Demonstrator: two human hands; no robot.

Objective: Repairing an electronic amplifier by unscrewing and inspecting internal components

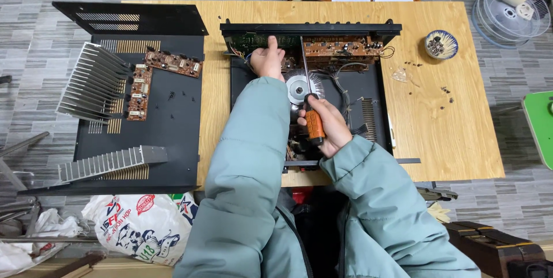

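Note:
An opened black amplifier chassis (368, 91) lies on the wooden table (438, 117), its brown circuit boards (340, 48) along the far wall and a round silver transformer (299, 88) in the middle. My left hand (267, 59) rests on the green board at the chassis's far left. My right hand (324, 122) grips the orange handle of a long screwdriver (314, 124), whose shaft reaches up to the far boards. Both sleeves are pale green.
The removed black cover (173, 128) lies at left, carrying two loose brown boards (173, 62), two finned heatsinks (92, 82) and small screws. A patterned bowl (441, 44) with small parts sits at the far right of the table. Plastic bags (144, 226) lie on the floor.

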